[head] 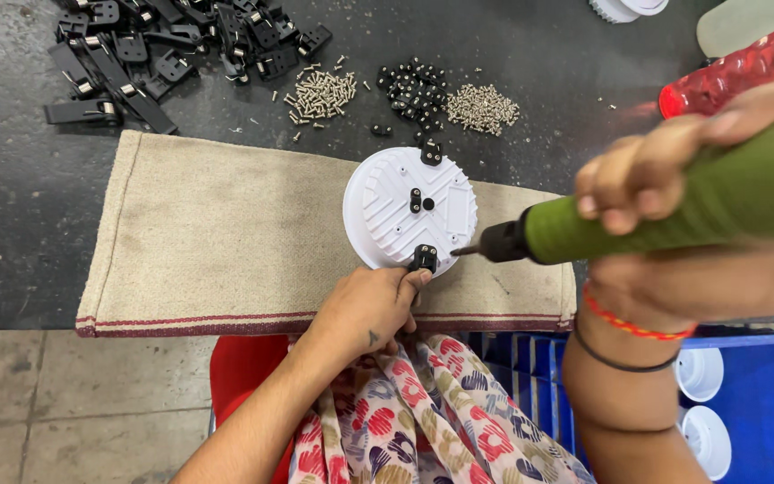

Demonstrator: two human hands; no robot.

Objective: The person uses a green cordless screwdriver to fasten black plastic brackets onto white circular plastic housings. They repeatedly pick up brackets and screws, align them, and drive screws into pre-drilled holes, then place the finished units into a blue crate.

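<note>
A round white ribbed housing (pixel 400 202) lies on a beige cloth mat (pixel 226 233). Black clips sit on it: one at its top edge (pixel 431 154), one in the middle (pixel 416 199), one at its near edge (pixel 423 258). My left hand (pixel 365 309) pinches that near clip and steadies the housing. My right hand (pixel 647 184) grips a green electric screwdriver (pixel 674 211). Its bit tip (pixel 466 251) points left, just right of the near clip.
On the dark bench behind lie a heap of black brackets (pixel 163 49), two piles of silver screws (pixel 322 94) (pixel 483 108) and small black parts (pixel 414 90). A red object (pixel 745 63) is at the right. A blue crate (pixel 754 394) with white housings stands below.
</note>
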